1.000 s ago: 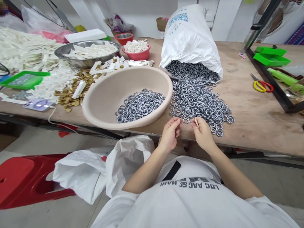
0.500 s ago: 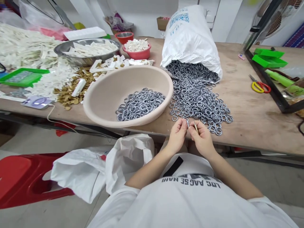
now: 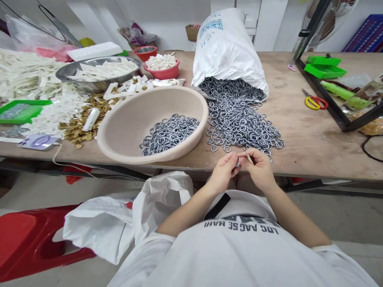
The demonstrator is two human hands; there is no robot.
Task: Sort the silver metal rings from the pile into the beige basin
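Note:
Just in front of the table edge, my left hand [image 3: 225, 171] pinches a small grey ring [image 3: 237, 163], mostly hidden by its fingers. Close on its right, my right hand [image 3: 258, 166] is closed on a thin brownish tool [image 3: 249, 158], with its fingertips near the ring. Behind my hands a pile of grey rings [image 3: 242, 123] spreads over the table from the mouth of a white sack [image 3: 229, 48]. To the left stands a large beige basin [image 3: 125, 115], with more grey rings [image 3: 172, 133] inside.
Scissors [image 3: 314, 100] and green trays [image 3: 324, 71] lie at the right by a black frame [image 3: 324, 95]. White strips fill a metal bowl [image 3: 98, 81] at the left, near brass-coloured pieces [image 3: 76, 133]. A red stool [image 3: 26, 235] and white bags [image 3: 98, 227] are below the table.
The view has shifted slightly right. My left hand has turned the ring down between its fingers, and my right hand has moved a little apart, its tool now tilted.

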